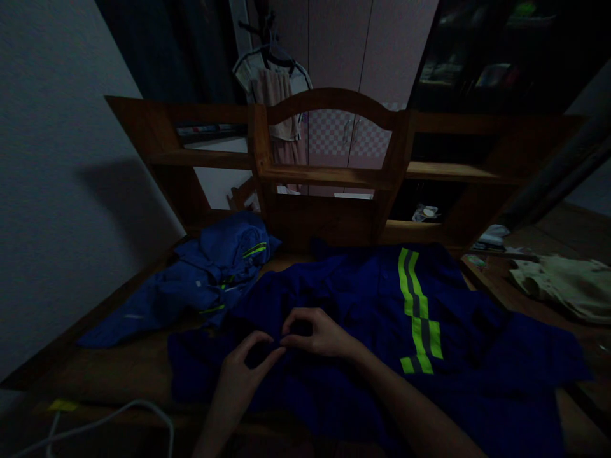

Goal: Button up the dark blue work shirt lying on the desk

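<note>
A dark blue work jacket with yellow-green and grey reflective strips lies spread and wrinkled over the wooden tabletop. Both hands are over its left part, fingertips almost meeting. My left hand curves thumb and index finger together at the cloth. From the right, my right hand pinches at the same spot, its thumb and index finger forming a ring. Dim light hides the exact bit of cloth between the fingertips. Left of the hands lies a bunched lighter blue garment with narrow yellow-green strips.
A wooden shelf unit with open compartments rises along the back of the tabletop. A white cable loops at the front left. Pale folded cloth lies at the right. A wall borders the left side.
</note>
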Tool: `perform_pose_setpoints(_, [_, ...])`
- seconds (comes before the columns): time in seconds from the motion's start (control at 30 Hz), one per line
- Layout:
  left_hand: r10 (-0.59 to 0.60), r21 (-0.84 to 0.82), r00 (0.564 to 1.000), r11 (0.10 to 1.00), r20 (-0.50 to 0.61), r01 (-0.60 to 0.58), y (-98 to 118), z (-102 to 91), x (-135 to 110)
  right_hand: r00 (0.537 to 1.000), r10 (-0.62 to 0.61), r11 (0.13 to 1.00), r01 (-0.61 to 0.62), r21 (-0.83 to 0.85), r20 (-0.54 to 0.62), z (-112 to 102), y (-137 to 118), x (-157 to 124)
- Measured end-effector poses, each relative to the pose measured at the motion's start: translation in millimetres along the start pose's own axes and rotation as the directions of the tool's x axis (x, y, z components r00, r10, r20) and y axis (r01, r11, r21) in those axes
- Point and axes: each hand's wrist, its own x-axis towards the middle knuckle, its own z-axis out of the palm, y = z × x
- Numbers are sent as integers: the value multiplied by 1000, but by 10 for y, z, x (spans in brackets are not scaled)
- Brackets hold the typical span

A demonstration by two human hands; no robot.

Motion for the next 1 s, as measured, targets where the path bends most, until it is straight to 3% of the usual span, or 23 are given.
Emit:
perform_pose_setpoints(0.2, [-73,-102,990,991,120,85,-55,-100,14,1000,11,999,-11,32,9,-6,-5,5])
perform_pose_setpoints(0.4, [-59,-166,976,982,209,95,-27,-145,9,999,41,999,-41,21,26,-2,11,6])
perform_pose_setpoints(0.53, [-92,-194,982,973,164,123,-61,-113,10,998,59,998,-60,24,9,8,27,7])
perform_pose_setpoints(0.77, [-60,-184,998,981,0,59,-189,0,20,997,79,996,-80,48,12,-14,23,9])
perform_pose_setpoints(1.0, [3,-81,998,997,-69,-8,-112,16,-2,997,80,996,-79,37,-5,16,69,7])
